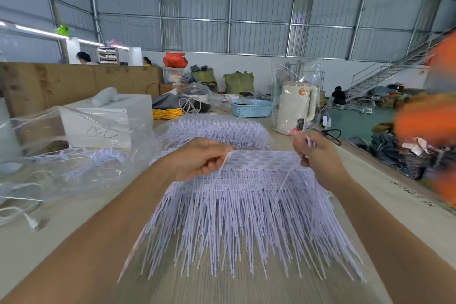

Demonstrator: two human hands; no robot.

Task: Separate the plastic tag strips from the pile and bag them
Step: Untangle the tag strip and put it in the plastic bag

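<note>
Left hand (199, 158) and right hand (318, 153) each seemingly pinch thin, comb-like plastic tag strips (246, 205).

Tag strips (237, 217): pale lilac plastic, matt (thin stems). Bag (74, 145): clear glossy film. Table (49, 242): matt beige.

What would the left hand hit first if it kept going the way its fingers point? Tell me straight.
The left hand pinches the near end of a plastic tag strip, fingers pointing right along it. Going on, it would probably meet the right hand, which holds the strip's other end. Depth between them is unclear.
</note>
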